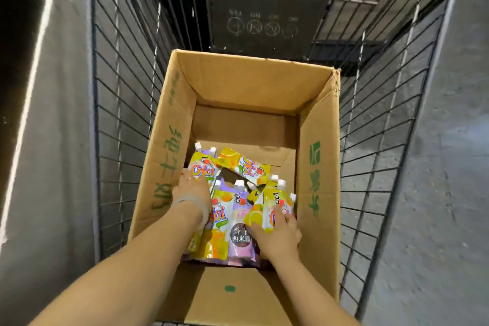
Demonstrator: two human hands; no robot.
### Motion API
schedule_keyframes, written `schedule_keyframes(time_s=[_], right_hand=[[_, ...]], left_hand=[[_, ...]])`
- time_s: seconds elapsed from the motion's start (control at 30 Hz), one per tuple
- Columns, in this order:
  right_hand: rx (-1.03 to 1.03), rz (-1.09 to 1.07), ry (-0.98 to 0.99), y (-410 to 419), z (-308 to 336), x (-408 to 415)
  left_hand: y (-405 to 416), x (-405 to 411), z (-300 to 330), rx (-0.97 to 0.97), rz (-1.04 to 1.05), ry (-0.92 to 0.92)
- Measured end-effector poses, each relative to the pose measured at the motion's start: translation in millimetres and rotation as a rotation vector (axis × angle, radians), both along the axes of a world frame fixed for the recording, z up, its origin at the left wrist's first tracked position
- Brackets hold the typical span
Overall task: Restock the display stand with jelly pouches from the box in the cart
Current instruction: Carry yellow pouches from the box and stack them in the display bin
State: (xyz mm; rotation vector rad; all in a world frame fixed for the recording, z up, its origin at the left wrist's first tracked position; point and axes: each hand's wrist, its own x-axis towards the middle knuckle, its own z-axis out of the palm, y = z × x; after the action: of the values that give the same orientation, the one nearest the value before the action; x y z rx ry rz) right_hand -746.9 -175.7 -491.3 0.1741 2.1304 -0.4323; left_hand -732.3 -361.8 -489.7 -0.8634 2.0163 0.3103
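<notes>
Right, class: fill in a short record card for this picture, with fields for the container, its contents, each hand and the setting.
container: open brown cardboard box with green print, standing in a black wire cart
contents: shiny yellow and purple spouted jelly pouches with white caps, heaped at the near end; the far floor of the box is bare
left hand: rests on a yellow pouch by the left wall; grip unclear
right hand: grips a yellow pouch by the right wall
setting: grey floor

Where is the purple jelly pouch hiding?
The purple pouch lies at the near end of the cardboard box, between the left hand and right hand, with yellow pouches on both sides.
</notes>
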Motion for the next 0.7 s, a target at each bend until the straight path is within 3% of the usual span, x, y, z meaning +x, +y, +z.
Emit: schedule_keyframes(time_s=[0.13,0.3,0.47,0.7], right_hand=[[-0.057,0.022,0.099,-6.8,-9.3,-15.8],[-0.001,-0.056,0.162,-4.1,-15.3,-24.8],[0.048,-0.235,0.013,-3.9,-23.3,-25.2],[0.135,-0.114,-0.004,-16.4,-10.2,-34.5]], left_hand=[[12.5,-5.3,-0.4,-0.047,-0.007,-0.012],[18.2,-0.5,-6.8,-0.021,0.238,-0.006],[14.5,3.7,-5.1,0.035,0.396,-0.116],[17.9,6.5,-1.8,0.128,0.508,-0.074]])
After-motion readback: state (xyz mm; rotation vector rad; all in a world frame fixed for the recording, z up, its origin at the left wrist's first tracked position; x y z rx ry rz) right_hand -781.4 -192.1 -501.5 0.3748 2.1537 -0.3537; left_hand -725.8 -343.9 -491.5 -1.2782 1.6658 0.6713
